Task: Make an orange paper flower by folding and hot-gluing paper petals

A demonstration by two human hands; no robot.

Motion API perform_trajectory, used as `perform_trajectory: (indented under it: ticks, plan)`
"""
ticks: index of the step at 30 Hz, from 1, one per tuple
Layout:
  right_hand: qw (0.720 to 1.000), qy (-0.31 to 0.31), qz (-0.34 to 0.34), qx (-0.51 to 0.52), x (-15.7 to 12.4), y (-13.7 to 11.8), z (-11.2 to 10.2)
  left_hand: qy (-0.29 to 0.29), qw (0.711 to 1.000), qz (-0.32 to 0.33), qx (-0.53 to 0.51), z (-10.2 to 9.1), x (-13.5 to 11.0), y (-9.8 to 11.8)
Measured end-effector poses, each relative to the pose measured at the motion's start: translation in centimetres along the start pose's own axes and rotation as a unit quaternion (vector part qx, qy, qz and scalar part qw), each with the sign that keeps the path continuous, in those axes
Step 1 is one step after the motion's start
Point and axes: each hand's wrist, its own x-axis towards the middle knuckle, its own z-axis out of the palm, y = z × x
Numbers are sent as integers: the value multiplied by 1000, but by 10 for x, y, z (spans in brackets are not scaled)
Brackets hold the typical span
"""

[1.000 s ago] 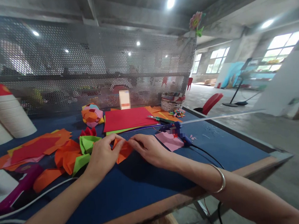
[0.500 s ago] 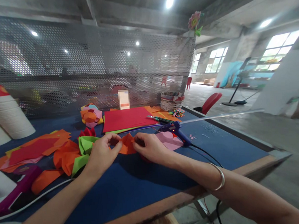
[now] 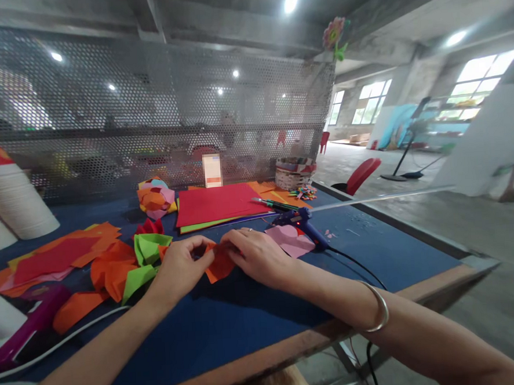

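Observation:
A small piece of orange paper (image 3: 219, 265) is pinched between both hands above the blue table. My left hand (image 3: 187, 263) is closed on its left side, thumb and forefinger together near the top. My right hand (image 3: 257, 253) grips the paper's upper right part, and its fingers cover much of that edge. Left of my left hand lie folded green paper pieces (image 3: 149, 248) and crumpled orange paper pieces (image 3: 112, 272). Just beyond my right hand are pink paper cutouts (image 3: 291, 241) and a blue hot glue gun (image 3: 309, 227) with a clear glue stick in it.
Red paper sheets (image 3: 218, 203) lie stacked at the back, a cutter (image 3: 273, 204) on them. Behind stand a woven basket (image 3: 296, 172) and a paper ball (image 3: 156, 198). Paper cups (image 3: 20, 198) and a purple-and-white device (image 3: 28, 328) are at left. A black cord (image 3: 355, 262) crosses the right side.
The orange paper has turned and hangs lower between my hands. My right hand has rolled over it, its fingers now reaching further across the top, closer to my left fingertips.

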Motion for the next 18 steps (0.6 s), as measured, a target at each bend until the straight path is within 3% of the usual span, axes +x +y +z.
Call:
perform_trajectory:
  ticks: [6, 11, 14, 18]
  plan:
    - [999, 24, -27, -11, -1, 2, 2, 7, 1000, -3, -27, -1, -2, 4]
    - [989, 80, 20, 124, 0, 4, 6, 22, 1000, 6, -20, 0, -3, 6]
    - [975, 74, 64, 200, 1, 4, 7, 13, 999, 14, -32, 1, -2, 5]
    - [965, 70, 72, 241, 2, 2, 5, 9, 998, -5, -56, 1, -2, 4]
